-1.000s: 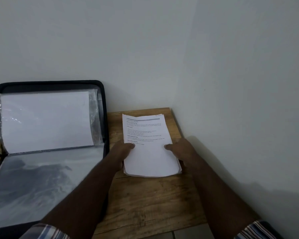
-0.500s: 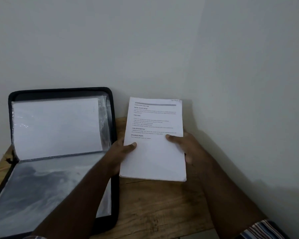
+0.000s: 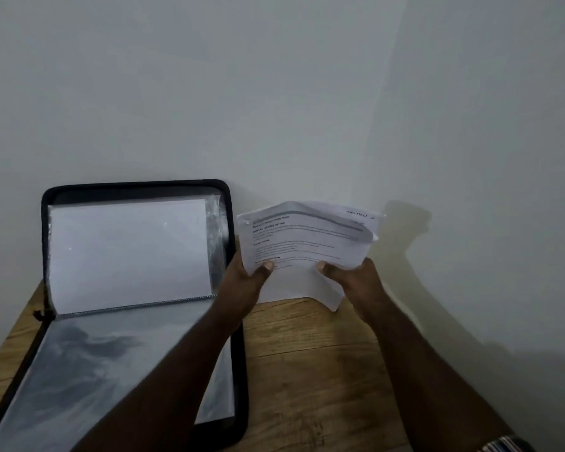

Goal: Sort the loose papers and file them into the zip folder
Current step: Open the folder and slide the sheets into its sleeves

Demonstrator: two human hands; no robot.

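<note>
Both my forearms reach up from the bottom of the frame toward its centre, the left one slanting in from the lower left, the right from the lower right. My left hand (image 3: 245,282) sits just left of centre, thumb pressed forward on top and the fingers curled out of sight underneath, pinching. My right hand (image 3: 353,278) mirrors it just right of centre, thumb on top; its fingers probably curl beneath too, though I cannot see them.
</note>
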